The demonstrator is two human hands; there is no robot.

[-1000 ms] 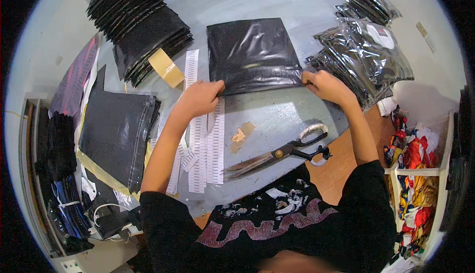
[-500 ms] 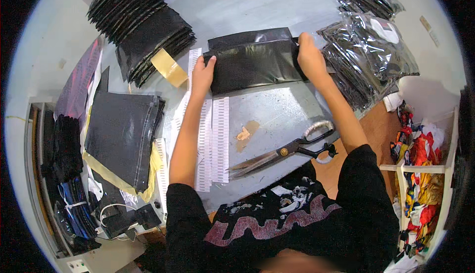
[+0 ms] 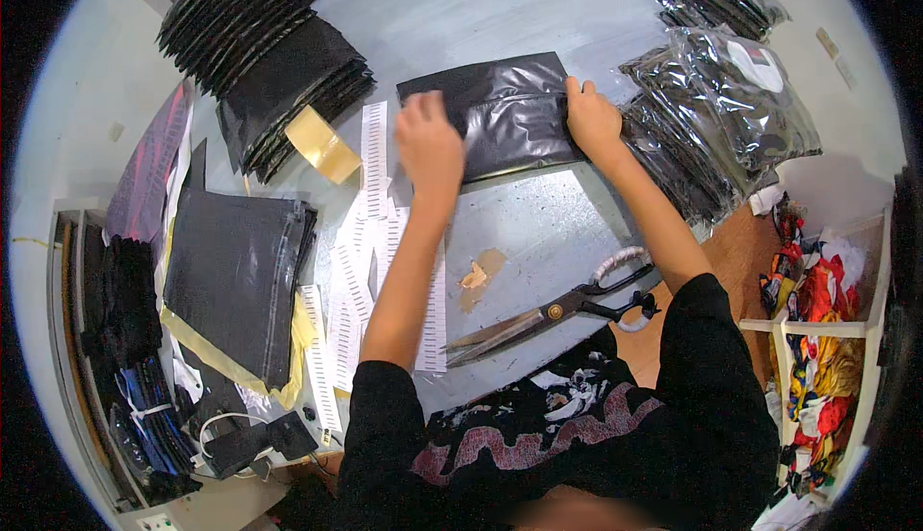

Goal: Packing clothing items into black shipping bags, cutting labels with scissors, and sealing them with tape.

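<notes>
A folded black plastic mailing bag (image 3: 514, 108) lies flat on the table in front of me, its glossy face creased. My right hand (image 3: 593, 119) grips the bag's right end, thumb and fingers closed at the edge. My left hand (image 3: 429, 144) is over the bag's left end, its fingers smeared by motion, so I cannot make out whether they hold or only touch the plastic. Strips of white printed labels (image 3: 374, 151) lie beneath and beside my left forearm. A roll of tan tape (image 3: 324, 145) sits left of the bag.
Large scissors (image 3: 556, 312) lie near the table's front edge. Black bags (image 3: 303, 84) pile up at the far left, and more (image 3: 231, 271) lie nearer. Clear-wrapped dark packages (image 3: 731, 98) are stacked at the right. A shelf with colourful cloth (image 3: 817, 367) stands at right.
The bag's raised front part has come down flat. My left hand has moved right, from its left edge onto its left end; my right hand stays by the right end.
</notes>
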